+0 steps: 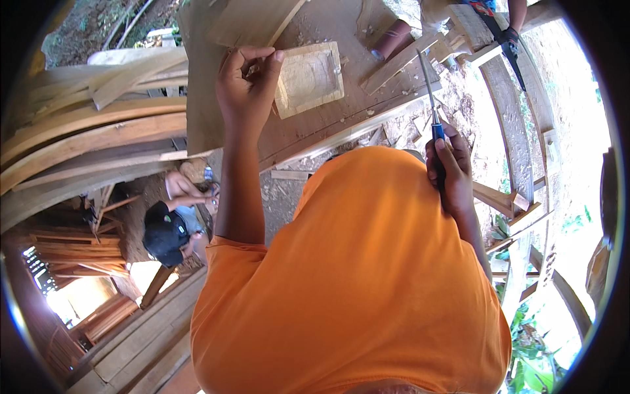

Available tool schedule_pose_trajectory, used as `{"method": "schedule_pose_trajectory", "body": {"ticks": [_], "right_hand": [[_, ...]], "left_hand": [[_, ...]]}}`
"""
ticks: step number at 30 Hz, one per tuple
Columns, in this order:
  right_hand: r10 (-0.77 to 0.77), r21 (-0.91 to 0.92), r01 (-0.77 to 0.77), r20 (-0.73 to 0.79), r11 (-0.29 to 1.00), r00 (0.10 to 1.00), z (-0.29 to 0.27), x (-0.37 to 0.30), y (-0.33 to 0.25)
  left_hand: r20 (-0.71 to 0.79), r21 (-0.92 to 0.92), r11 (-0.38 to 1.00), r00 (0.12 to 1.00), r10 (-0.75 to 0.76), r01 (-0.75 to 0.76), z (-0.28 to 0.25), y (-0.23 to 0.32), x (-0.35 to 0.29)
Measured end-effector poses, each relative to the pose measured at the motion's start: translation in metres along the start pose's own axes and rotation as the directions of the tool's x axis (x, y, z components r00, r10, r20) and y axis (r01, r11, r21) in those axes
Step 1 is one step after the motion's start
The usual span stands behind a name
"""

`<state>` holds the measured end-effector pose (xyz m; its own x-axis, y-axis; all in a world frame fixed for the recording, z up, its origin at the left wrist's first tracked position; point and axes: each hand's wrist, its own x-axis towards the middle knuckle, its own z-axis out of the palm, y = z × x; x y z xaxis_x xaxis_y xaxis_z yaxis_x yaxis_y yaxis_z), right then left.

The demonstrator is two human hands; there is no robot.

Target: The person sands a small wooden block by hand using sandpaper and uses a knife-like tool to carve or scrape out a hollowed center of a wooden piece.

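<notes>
My right hand (453,161) is wrapped round the blue-and-black handle of a screwdriver-like tool (430,92). Its long, thin metal shaft points away from me, and I cannot make out the tip's shape. My left hand (246,85) is raised beside the left edge of a shallow, square wooden tray (311,104). Its fingers are curled, with thumb and forefinger brought together; whatever they pinch, if anything, is too small to tell. The tray, pale and hollowed out, lies face up on a wooden work board (289,141) dotted with shavings.
A reddish-brown roll (392,39) and a wood strip (394,69) lie right of the tray. Boards (98,131) are stacked at left. Someone in a black cap (164,230) sits at lower left. At upper right, another person's hand (509,38) is by a dark, pointed tool.
</notes>
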<state>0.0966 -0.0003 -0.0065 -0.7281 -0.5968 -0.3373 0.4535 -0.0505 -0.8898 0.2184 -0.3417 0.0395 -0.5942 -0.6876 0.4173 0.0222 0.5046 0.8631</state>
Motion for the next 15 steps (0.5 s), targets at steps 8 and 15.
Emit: {"method": "schedule_pose_trajectory", "body": {"ticks": [8,15], "right_hand": [[-0.081,0.005,0.081,0.055,0.997,0.995,0.006,0.002,-0.009],[-0.426,0.371,0.365,0.096,0.854,0.9,0.033,0.017,-0.058]], "left_hand": [[-0.138,-0.223,0.907,0.933,0.334,-0.357,0.033,0.072,0.05],[-0.045,-0.443,0.789,0.89,0.454,-0.425,0.096,0.139,0.03]]}}
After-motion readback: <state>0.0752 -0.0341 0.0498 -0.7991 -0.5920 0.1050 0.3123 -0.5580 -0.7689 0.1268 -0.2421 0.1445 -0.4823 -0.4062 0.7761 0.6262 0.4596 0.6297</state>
